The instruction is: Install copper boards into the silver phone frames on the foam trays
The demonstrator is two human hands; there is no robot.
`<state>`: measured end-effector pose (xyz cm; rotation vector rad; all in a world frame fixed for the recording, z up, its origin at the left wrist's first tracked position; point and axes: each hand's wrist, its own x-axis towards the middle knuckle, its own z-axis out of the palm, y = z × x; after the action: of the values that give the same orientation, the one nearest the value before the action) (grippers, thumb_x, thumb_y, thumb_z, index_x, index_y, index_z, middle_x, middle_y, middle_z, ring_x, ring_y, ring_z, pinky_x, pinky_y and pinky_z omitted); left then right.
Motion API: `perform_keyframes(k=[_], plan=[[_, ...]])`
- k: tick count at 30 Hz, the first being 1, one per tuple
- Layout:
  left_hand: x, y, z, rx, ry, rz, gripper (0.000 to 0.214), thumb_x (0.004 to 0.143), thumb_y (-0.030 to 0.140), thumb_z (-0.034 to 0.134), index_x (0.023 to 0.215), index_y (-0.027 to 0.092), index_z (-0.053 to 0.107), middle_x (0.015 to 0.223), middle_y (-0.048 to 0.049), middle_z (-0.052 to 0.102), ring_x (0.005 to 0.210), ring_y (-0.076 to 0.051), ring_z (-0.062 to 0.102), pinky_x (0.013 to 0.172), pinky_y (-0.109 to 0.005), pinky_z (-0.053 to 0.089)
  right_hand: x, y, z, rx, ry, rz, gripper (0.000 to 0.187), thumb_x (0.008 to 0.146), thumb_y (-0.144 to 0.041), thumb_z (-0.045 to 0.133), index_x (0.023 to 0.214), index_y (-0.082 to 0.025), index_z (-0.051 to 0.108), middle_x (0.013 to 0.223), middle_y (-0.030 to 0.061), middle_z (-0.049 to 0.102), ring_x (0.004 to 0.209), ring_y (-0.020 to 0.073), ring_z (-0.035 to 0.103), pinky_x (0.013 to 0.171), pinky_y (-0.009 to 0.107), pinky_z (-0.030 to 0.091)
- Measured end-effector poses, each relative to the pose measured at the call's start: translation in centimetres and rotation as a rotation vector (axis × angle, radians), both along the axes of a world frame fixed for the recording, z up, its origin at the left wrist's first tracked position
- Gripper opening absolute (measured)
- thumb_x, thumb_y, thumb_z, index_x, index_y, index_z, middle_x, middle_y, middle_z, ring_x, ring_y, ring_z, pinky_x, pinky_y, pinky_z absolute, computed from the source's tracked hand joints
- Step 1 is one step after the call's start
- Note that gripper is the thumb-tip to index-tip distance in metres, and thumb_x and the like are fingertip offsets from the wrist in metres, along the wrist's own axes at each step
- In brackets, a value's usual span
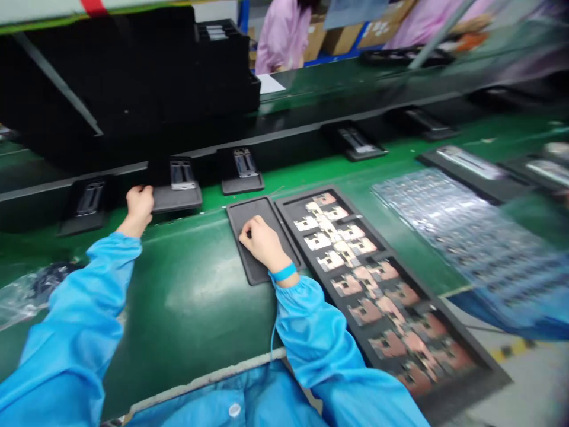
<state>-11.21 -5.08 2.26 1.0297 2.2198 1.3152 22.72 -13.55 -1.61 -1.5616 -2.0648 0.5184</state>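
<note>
My left hand grips the left edge of a small black tray at the back of the green bench. A phone frame lies on that tray. Above another black tray, which looks bare, is my right hand, its thumb and fingers pinched together. Whatever they may hold is too small or hidden to make out. Just right of it lies a long black tray with compartments full of copper and silvery cut-out pieces.
More black trays with phone frames line the back of the bench. A clear plastic sheet of small parts lies at right. A plastic bag is at left. Stacked black trays rise behind. People in pink are beyond.
</note>
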Motion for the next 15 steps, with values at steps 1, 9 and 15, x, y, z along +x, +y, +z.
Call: perform_keyframes(k=[1, 9, 15], plan=[[0.1, -1.6, 0.4, 0.026, -0.037, -0.012, 0.025, 0.096, 0.038, 0.067, 0.106, 0.015, 0.071, 0.098, -0.0024, 0.076, 0.092, -0.021, 0.072, 0.088, -0.042, 0.064, 0.0, 0.1, 0.0, 0.004, 0.044, -0.001, 0.011, 0.091, -0.018, 0.057, 0.090, -0.018, 0.068, 0.098, 0.0082, 0.069, 0.085, 0.0190, 0.065, 0.076, 0.029, 0.046], [3.6, -22.1, -2.3, 0.043, -0.148, 0.019, 0.038, 0.074, 0.046, 0.074, 0.109, 0.060, 0.074, 0.116, 0.0198, 0.077, 0.115, -0.035, 0.075, 0.103, -0.071, 0.057, -0.7, -0.2, -0.7, -0.035, 0.466, 0.025, 0.005, 0.083, -0.020, 0.064, 0.085, -0.021, 0.068, 0.074, -0.0022, 0.069, 0.069, 0.0123, 0.065, 0.075, 0.024, 0.050], [6.0, -27.4, -2.4, -0.118, 0.107, 0.049, 0.068, 0.065, 0.054, 0.070, 0.126, 0.081, 0.053, 0.145, 0.0389, 0.051, 0.144, -0.038, 0.052, 0.118, -0.057, 0.044, -1.9, -1.2, -0.8, -0.191, 0.762, 0.020, 0.017, 0.085, -0.033, 0.066, 0.090, -0.020, 0.074, 0.070, 0.0000, 0.074, 0.066, 0.0159, 0.074, 0.062, 0.026, 0.057]])
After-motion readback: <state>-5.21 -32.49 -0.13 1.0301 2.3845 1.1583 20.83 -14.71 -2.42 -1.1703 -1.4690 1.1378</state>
